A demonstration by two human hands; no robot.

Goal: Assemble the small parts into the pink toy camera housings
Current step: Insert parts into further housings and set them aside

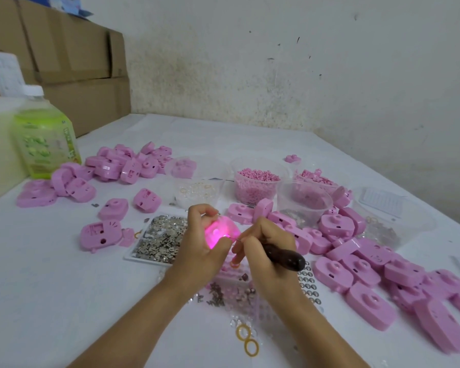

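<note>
Two hands at centre of frame, close together. Left hand point(199, 243) curled round one pink housing point(221, 229), fingers over the top edge, thumb against the lower edge. Pink glow from inside the housing, brightest toward its lower left. Right hand point(266, 245) closed on a tool point(284, 257) with a dark rounded handle, gripped like a pen; thin metal tip at the right edge of the housing, contact or small gap not resolvable.

Just left of the hands: flat tray point(133, 257) heaped with small grey metal bits. Below the hands: more loose metal bits and clear pieces, partly hidden by the wrists. Lower centre: two yellow rings point(246, 339), touching.

Above the hands, in a row: shallow clear dish point(197, 193) of rings, tub of pink pellets point(255, 185), clear tub point(303, 200) just right of it.

Many loose housings on the white table point(64, 288): one heap upper left point(122, 166), a larger heap at right point(369, 264) running to the lower right corner, a few singles between.

Far left: green-labelled bottle point(45, 139) with white cap, upright. Upper left corner: stacked cardboard boxes point(72, 57) against the wall.
</note>
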